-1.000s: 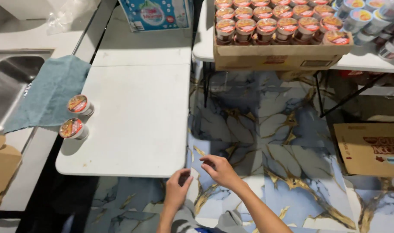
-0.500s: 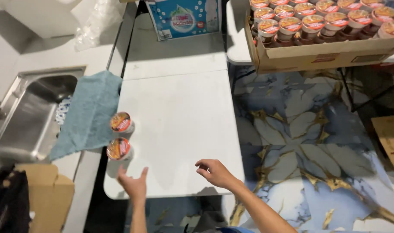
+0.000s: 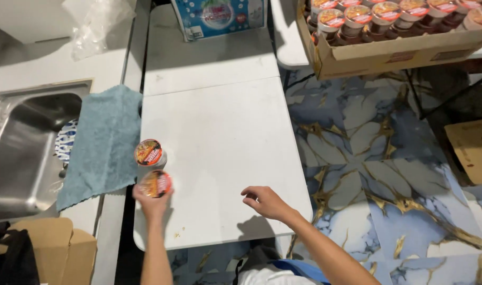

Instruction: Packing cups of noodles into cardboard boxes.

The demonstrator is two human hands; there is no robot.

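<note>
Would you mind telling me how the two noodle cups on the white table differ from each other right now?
The near cup is gripped by the left hand, while the far cup stands free, touched by nothing. The near cup sits close to the table's front edge; the far cup lies just behind it, beside the blue towel. Both are upright, round, with sealed orange-red lids, and stand along the left edge of the table.

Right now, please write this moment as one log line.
left hand: holds near noodle cup | right hand: open, hovers above white table | second cup: upright beside blue towel
</note>
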